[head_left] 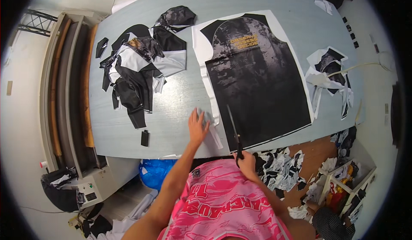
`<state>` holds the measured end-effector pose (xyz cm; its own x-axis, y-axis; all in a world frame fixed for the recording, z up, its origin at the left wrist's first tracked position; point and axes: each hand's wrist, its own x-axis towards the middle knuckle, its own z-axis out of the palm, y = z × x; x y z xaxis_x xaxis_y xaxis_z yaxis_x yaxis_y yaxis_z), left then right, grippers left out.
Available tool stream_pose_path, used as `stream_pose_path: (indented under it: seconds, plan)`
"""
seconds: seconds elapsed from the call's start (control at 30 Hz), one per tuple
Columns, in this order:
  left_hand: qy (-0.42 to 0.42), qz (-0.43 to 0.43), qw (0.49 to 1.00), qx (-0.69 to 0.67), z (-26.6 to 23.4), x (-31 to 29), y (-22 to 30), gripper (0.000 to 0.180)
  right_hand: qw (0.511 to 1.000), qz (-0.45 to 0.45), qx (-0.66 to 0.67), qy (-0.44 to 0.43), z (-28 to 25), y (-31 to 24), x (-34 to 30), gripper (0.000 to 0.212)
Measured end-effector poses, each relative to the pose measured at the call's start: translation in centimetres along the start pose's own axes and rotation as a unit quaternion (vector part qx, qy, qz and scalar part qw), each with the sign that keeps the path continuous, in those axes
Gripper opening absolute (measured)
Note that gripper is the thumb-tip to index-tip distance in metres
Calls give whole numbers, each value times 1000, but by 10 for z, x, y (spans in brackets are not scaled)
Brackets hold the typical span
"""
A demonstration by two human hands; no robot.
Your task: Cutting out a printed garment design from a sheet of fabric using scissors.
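The right hand (246, 162) grips scissors (234, 132) cutting the printed shirt panel (257, 81), while the open left hand (197, 128) presses its white edge (212, 126) flat; next, I think, cut straight up the black side.

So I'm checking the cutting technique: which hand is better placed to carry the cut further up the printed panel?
Probably the right hand: it holds the scissors at the fabric panel. The left hand presses the white margin flat.

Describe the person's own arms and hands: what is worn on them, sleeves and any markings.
Both forearms are bare, with no sleeves, gloves, watch or bands visible. The left hand and right hand are bare too. The arms emerge from a sleeveless pink top with white lettering.
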<state>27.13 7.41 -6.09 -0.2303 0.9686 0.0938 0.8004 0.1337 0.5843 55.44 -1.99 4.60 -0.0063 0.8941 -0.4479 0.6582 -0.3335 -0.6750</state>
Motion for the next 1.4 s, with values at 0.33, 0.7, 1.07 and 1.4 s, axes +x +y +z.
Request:
stream_pose_path:
  seconds: [0.33, 0.7, 1.07, 1.4]
  plan:
    - [-214, 149, 955, 140, 9, -1, -12, 99, 969, 100, -29, 222, 61, 46, 85, 41]
    - [-250, 67, 966, -4, -4, 14, 66, 55, 934, 152, -107, 306, -120, 203, 44, 42]
    - [-211, 173, 937, 218, -4, 112, -42, 87, 901, 129, -30, 413, 2, 119, 98, 42]
    - [-107, 64, 983, 132, -76, -34, -85, 66, 876, 133, -52, 461, -11, 156, 44, 40]
